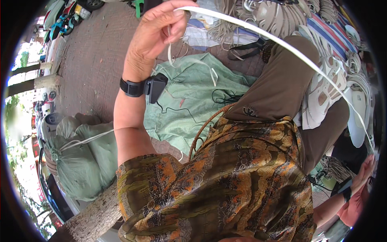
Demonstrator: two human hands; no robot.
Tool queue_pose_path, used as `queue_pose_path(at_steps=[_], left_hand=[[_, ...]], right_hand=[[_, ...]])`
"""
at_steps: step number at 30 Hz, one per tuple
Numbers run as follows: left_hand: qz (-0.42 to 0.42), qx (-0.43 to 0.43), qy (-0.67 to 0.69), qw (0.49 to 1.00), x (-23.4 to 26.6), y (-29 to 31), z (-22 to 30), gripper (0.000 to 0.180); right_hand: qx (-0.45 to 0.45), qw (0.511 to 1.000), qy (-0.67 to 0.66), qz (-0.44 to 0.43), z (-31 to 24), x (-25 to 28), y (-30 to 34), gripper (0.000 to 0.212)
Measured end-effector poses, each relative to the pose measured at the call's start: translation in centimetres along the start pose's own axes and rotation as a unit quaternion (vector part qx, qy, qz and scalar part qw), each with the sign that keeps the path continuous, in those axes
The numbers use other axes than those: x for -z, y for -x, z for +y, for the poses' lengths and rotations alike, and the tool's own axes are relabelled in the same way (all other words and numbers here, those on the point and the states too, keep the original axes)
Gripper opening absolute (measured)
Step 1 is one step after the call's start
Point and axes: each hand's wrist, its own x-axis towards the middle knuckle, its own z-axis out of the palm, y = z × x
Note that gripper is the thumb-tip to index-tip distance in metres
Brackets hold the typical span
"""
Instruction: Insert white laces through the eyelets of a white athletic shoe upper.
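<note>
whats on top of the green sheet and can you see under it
A tangled black cord lies on the green sheet. A thin white strip shows over it, near the left hand; whether it touches is unclear. The sheet covers whatever is beneath.

White strip [242, 22]: flat, narrow, smooth. Pinched in left hand [163, 30] on the far side, sweeps right and nearer in one long upward-bowed arc to right hand [364, 173]. Reads wider at left, thinner at right. Thin kinked white length dangles below left hand.
</note>
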Motion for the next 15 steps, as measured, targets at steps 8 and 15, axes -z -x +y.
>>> queue_pose_path(at_steps=[8,15], left_hand=[[-0.031,0.067,-0.073,0.995,-6.5,-1.0,0.3,0.034],[-0.045,-0.074,-0.148,0.985,-9.8,-5.2,5.1,0.039]], right_hand=[[-0.166,0.823,-0.500,-0.211,-20.1,-9.8,-7.1,0.033],[-0.055,0.860,-0.437,-0.257,-30.7,-11.7,-8.5,0.033]])
